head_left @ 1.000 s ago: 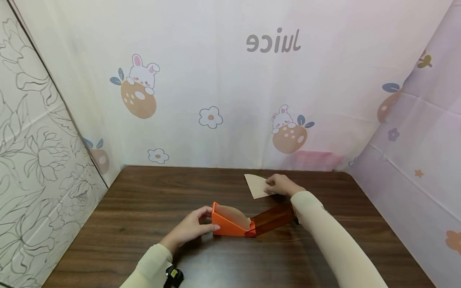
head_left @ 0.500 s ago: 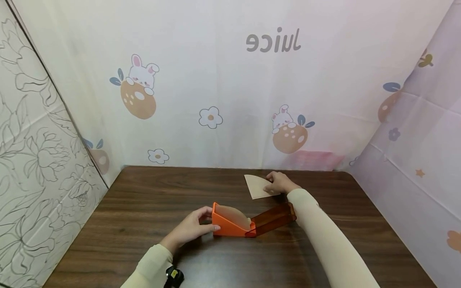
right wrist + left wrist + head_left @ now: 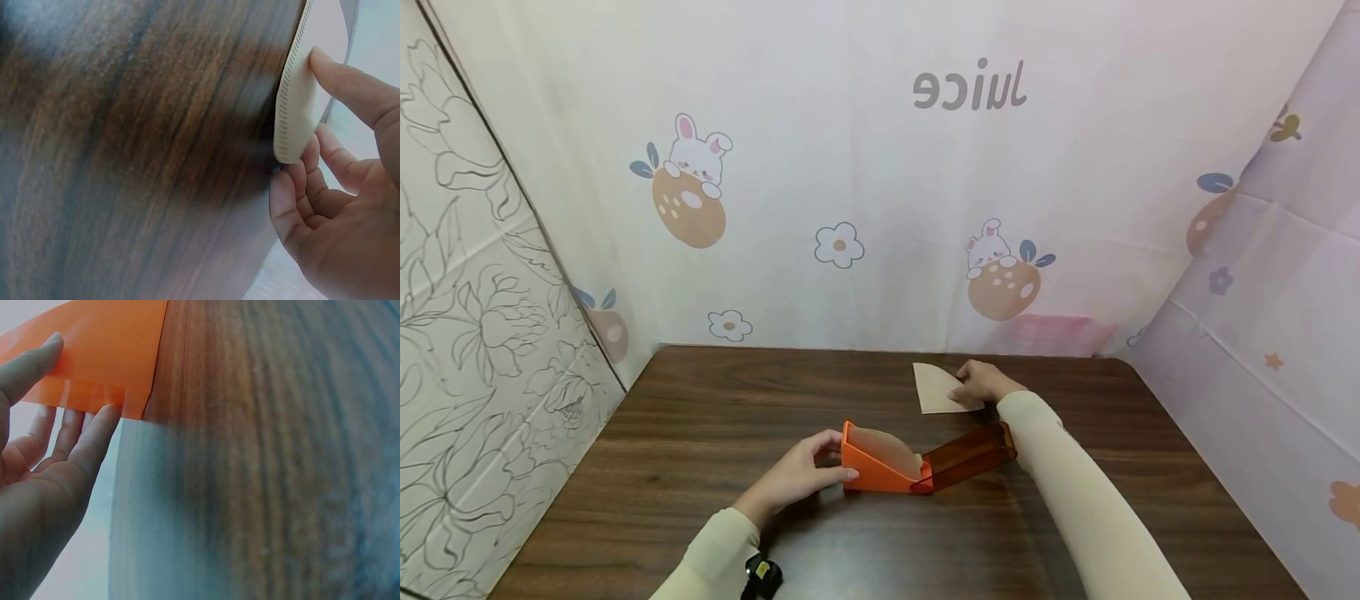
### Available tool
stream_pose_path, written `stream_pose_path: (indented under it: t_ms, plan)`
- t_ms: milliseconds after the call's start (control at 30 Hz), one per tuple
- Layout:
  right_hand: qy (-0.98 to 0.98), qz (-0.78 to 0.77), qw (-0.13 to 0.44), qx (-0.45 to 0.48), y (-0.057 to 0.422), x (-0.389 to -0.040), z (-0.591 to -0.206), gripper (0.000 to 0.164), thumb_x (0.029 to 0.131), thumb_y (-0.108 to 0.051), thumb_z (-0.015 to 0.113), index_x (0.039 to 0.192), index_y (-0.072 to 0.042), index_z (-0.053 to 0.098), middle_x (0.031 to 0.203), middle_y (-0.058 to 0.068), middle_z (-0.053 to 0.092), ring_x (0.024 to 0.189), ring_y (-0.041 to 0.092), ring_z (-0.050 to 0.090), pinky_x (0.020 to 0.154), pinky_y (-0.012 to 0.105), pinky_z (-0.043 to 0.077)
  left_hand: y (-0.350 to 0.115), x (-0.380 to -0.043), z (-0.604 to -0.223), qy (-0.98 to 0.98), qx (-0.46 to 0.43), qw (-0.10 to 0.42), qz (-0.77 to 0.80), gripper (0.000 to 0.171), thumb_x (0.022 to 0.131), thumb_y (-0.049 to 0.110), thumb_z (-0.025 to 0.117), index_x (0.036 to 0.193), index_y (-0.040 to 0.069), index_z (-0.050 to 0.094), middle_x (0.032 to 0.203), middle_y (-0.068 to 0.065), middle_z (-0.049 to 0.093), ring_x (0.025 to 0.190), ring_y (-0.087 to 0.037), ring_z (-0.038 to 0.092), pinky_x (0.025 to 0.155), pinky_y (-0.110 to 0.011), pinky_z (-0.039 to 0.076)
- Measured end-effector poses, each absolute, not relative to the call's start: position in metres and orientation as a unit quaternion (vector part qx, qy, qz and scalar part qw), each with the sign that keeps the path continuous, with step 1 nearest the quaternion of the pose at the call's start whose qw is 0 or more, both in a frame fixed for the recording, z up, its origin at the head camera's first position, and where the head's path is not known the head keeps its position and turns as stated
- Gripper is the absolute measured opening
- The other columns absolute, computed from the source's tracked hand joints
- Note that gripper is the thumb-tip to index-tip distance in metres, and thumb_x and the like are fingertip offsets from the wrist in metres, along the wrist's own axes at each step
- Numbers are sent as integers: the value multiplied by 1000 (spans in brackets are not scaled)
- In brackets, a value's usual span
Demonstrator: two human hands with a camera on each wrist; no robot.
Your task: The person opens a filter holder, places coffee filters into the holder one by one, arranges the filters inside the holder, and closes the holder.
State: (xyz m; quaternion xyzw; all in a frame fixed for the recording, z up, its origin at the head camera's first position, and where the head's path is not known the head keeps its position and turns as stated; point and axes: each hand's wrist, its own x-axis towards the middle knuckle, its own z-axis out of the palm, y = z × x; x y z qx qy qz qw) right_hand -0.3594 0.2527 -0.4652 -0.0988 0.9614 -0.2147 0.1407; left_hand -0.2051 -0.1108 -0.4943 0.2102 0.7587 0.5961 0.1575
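A single beige paper filter (image 3: 938, 389) is pinched at its seamed edge between thumb and fingers of the right hand (image 3: 981, 383), at about one o'clock from the orange holder (image 3: 880, 467) on the wooden table (image 3: 700, 433). The holder's near end is clasped by the left hand (image 3: 801, 475), thumb on one side and fingers on the other, with more filters standing inside and its tinted lid (image 3: 970, 457) swung out toward three o'clock. The thin paper could be creased by the pinch, or the light holder tipped if nudged.
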Motion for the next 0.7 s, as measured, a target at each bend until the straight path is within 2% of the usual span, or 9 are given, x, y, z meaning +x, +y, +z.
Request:
stream_pose_path:
  t_ms: [133, 233, 300, 700]
  plan:
    - [957, -231, 154, -87, 254, -359, -466, 46, 90, -24, 77, 119, 9, 62, 114, 21, 65, 100, 32, 62, 87, 44, 50, -111, -205, -494, 760, 208, 157, 595, 37, 90, 22, 78, 122, 11, 62, 114, -3, 67, 109, -23, 61, 92, -37, 48]
    - [953, -243, 163, -75, 255, -360, -468, 37, 90, -24, 77, 108, 5, 63, 101, 14, 65, 85, 24, 58, 77, 38, 50, -111, -205, -494, 760, 208, 158, 595, 37, 90, 22, 78, 122, 11, 62, 114, -3, 67, 109, -23, 61, 92, -37, 48]
    - [952, -249, 165, -73, 256, -360, -469, 34, 90, -24, 77, 103, 2, 61, 95, 11, 62, 81, 22, 55, 73, 36, 48, -111, -204, -494, 760, 208, 158, 595, 37, 90, 22, 78, 122, 11, 62, 113, -3, 67, 109, -23, 61, 93, -38, 47]
    - [947, -262, 160, -97, 258, -349, -464, 38, 93, -24, 73, 110, 4, 54, 98, 13, 57, 86, 25, 52, 77, 40, 45, -110, -204, -494, 761, 204, 158, 595, 38, 90, 23, 78, 122, 11, 62, 113, -3, 67, 108, -23, 61, 93, -39, 47]
